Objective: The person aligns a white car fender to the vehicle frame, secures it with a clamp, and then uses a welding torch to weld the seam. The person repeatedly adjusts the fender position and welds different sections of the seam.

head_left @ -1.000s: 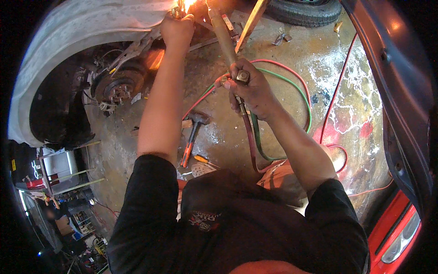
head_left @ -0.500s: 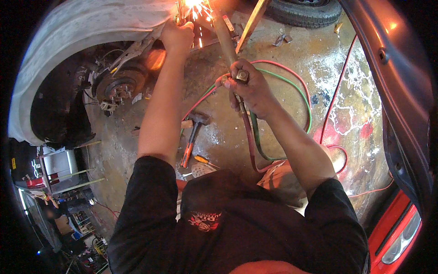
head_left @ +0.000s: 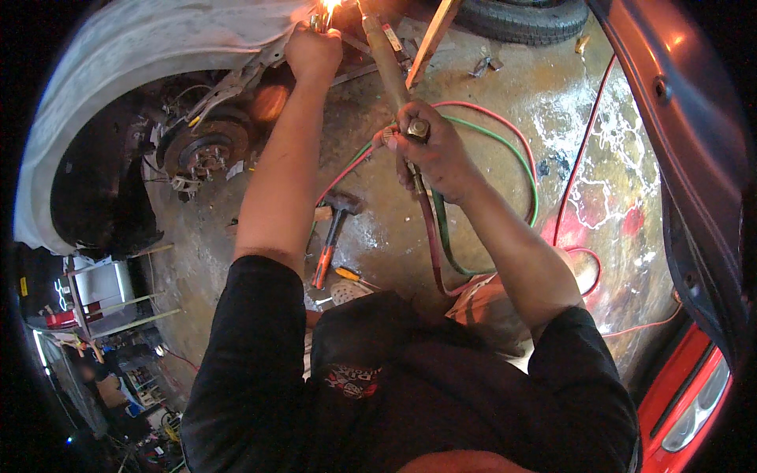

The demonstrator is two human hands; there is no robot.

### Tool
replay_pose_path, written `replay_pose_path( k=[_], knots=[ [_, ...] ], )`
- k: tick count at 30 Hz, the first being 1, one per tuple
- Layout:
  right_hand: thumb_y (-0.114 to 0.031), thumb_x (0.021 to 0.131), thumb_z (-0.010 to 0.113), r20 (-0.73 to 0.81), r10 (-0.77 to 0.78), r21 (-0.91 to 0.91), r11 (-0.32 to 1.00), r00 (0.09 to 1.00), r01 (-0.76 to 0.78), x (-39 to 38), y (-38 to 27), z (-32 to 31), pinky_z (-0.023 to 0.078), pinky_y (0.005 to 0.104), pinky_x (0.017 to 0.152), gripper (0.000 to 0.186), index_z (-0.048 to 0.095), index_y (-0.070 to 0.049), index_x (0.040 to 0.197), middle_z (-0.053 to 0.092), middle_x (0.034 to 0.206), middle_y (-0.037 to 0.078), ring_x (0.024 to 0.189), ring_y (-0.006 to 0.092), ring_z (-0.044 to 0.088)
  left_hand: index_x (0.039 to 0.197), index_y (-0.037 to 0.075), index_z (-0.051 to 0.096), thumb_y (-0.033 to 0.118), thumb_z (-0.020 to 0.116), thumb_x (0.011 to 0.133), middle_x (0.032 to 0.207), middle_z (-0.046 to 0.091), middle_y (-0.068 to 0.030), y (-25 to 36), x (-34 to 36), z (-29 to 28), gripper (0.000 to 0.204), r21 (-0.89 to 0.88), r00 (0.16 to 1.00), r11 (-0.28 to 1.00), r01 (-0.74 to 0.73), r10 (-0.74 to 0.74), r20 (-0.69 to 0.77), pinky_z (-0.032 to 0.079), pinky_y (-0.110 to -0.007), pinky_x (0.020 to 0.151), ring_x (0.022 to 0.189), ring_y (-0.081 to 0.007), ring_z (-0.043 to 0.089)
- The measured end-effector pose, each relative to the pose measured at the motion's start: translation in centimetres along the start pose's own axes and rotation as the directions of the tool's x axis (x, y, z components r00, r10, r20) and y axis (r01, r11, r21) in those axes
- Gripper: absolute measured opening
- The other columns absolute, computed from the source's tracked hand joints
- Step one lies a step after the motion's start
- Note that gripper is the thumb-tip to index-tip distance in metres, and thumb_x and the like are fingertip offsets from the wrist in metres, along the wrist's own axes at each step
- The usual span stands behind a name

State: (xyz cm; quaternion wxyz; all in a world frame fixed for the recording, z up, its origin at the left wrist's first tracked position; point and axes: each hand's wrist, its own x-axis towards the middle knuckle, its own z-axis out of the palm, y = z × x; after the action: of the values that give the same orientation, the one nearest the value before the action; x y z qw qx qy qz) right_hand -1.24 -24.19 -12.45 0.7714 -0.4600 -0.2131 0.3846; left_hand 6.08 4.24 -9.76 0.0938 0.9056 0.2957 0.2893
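My right hand [head_left: 438,151] is wrapped round the valve end of a brass-coloured gas torch [head_left: 385,67], whose barrel points away from me to the top edge. A red hose and a green hose [head_left: 441,229] run back from its near end. Beyond the barrel's tip, a bright orange glow [head_left: 333,4] is cut off by the top of the picture. Close beside that glow, my left hand [head_left: 314,54] is closed on a small metal piece [head_left: 318,22], mostly hidden by the fingers and glare. The pale car fender [head_left: 158,49] lies just left of this hand.
A brake disc [head_left: 203,150] shows in the wheel arch. On the concrete floor lie a hammer [head_left: 334,229], a screwdriver [head_left: 355,277] and looped hoses [head_left: 512,146]. A tyre [head_left: 520,24] lies at the far side. A dark body panel [head_left: 670,94] and red car [head_left: 686,394] bound the right.
The shower of sparks has shrunk to a smaller glow at the top edge. My left hand has shifted slightly right and away from me. My right hand keeps its place on the torch.
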Motion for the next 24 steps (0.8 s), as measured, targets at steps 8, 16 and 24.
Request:
replay_pose_path(
  k=[8,16,24],
  knots=[
    [-0.012,0.098,0.069,-0.002,0.034,0.029,0.999,0.999,-0.034,-0.1,-0.3,0.4,0.050,0.0297,0.042,0.027,0.043,-0.015,0.105,0.074,0.101,0.012,0.052,0.0121,0.062,0.099,-0.007,0.068,0.028,0.077,0.077,0.097,0.074,-0.0277,-1.2,0.8,0.4,0.042,0.044,0.999,0.998,0.032,-0.033,0.012,0.059,-0.049,0.086,0.092,-0.0434,0.073],
    [-0.013,0.096,0.073,0.006,0.009,0.010,1.000,1.000,-0.009,0.2,-0.3,0.4,0.049,0.0299,0.040,0.030,0.044,-0.013,0.104,0.072,0.092,0.007,0.051,0.0123,0.062,0.098,-0.008,0.068,0.028,0.077,0.077,0.097,0.073,-0.0286,-1.8,0.7,0.6,0.043,-0.018,0.999,0.999,-0.041,0.040,-0.036,0.059,-0.049,0.087,0.093,-0.0441,0.073],
    [-0.011,0.097,0.070,0.026,-0.011,0.067,0.998,1.000,0.009,0.2,0.0,0.3,0.049,0.0304,0.039,0.028,0.043,-0.013,0.104,0.072,0.094,0.009,0.050,0.0129,0.062,0.098,-0.008,0.068,0.030,0.077,0.078,0.097,0.074,-0.0280,-0.8,0.5,0.0,0.043,0.040,0.998,0.999,-0.009,0.011,-0.059,0.058,-0.049,0.087,0.094,-0.0441,0.073]
  ],
)
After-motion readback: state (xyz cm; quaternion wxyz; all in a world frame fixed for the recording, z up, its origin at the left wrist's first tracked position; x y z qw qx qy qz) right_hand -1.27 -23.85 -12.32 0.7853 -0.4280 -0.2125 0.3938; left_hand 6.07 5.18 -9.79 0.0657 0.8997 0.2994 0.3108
